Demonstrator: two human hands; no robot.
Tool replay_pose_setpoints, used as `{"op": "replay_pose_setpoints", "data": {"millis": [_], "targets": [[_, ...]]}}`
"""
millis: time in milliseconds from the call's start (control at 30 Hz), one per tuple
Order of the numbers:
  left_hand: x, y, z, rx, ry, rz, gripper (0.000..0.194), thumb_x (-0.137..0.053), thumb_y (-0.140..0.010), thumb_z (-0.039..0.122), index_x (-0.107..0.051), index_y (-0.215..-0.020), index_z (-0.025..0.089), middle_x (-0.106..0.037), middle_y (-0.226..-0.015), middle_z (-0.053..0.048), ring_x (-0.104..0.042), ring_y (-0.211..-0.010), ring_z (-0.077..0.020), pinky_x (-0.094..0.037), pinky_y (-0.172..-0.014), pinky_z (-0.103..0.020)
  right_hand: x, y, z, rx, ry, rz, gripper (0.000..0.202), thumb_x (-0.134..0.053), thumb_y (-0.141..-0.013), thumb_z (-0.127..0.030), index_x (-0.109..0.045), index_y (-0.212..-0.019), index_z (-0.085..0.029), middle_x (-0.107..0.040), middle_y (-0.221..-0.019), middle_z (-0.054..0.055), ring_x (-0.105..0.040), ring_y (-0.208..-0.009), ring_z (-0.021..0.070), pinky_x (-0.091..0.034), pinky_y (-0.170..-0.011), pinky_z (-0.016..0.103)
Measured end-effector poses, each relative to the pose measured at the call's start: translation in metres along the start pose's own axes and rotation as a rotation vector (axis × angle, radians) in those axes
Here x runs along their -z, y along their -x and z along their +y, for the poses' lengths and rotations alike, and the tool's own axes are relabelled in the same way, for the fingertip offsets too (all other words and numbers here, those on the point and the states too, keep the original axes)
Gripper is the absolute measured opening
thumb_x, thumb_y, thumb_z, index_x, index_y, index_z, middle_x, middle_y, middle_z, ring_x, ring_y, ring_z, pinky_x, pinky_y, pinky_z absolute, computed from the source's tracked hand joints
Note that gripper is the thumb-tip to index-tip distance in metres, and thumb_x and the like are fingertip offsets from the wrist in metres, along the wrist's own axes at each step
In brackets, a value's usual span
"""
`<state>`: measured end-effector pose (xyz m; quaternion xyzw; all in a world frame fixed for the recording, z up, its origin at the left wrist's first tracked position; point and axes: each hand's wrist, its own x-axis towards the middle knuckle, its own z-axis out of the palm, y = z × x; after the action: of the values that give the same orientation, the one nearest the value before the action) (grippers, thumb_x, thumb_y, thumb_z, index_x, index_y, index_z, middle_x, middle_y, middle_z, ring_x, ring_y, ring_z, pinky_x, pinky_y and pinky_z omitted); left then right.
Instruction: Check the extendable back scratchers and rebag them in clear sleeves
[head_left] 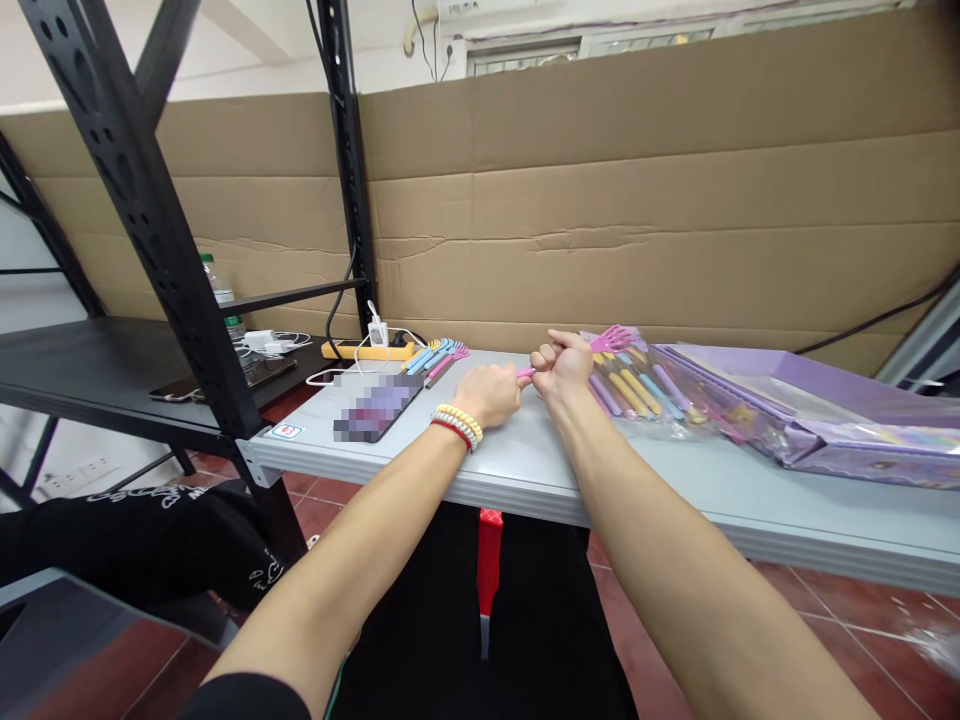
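A pink hand-shaped scratcher point(613, 338) stretches between my two hands above the grey table point(517, 455). My left hand point(487, 395) is closed on its handle end, with beaded and red bracelets on the wrist. My right hand point(562, 368) is closed round it nearer the pink claw, which sticks out to the right. Just right of that hand, a clear bag point(637, 390) holds several scratchers with purple, yellow and blue handles. Left of my left hand, several blue, yellow and pink scratchers point(442, 358) lie in a group.
A phone point(379, 408) lies at the table's left, before a yellow power strip point(367, 351). A purple box point(817, 415) in plastic film stands at the right. Black shelving point(161, 230) rises on the left; a cardboard wall point(645, 200) stands behind.
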<state>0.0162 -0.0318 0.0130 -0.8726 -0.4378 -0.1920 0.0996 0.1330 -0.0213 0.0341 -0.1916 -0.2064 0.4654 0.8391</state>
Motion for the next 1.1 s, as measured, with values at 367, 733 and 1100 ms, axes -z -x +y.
{"op": "replay_pose_setpoints", "data": {"millis": [367,733,1100], "targets": [[-0.009,-0.002,-0.018,0.012,0.138,0.073,0.037,-0.027,-0.098,0.043,-0.056,-0.112,0.024,-0.071,-0.096,-0.005,-0.066,-0.089,-0.0198,-0.045,-0.073,-0.029,0.007,-0.007,-0.003,-0.152,0.225,-0.084,0.034,-0.055,-0.073,-0.03,-0.028,-0.054,-0.021,-0.039,-0.039,-0.006,-0.043,-0.036,0.0096,-0.04,-0.04,0.022],[-0.011,-0.004,-0.026,0.055,0.232,0.208,0.032,-0.041,-0.094,0.041,-0.062,-0.112,0.025,-0.071,-0.101,-0.003,-0.064,-0.092,-0.0182,-0.044,-0.074,-0.027,0.016,-0.009,0.005,-0.133,0.726,-0.248,0.039,-0.072,-0.074,-0.029,-0.043,-0.052,-0.017,-0.046,-0.036,-0.003,-0.037,-0.027,0.0055,-0.023,-0.027,0.016],[-0.008,-0.008,-0.025,0.062,0.176,0.163,0.032,-0.036,-0.096,0.034,-0.066,-0.098,0.023,-0.07,-0.1,-0.004,-0.063,-0.092,-0.0172,-0.043,-0.073,-0.026,0.015,-0.015,0.004,-0.031,0.598,-0.19,0.044,-0.083,-0.062,-0.026,-0.041,-0.052,-0.018,-0.044,-0.036,-0.006,-0.035,-0.027,0.004,-0.024,-0.027,0.015]]}}
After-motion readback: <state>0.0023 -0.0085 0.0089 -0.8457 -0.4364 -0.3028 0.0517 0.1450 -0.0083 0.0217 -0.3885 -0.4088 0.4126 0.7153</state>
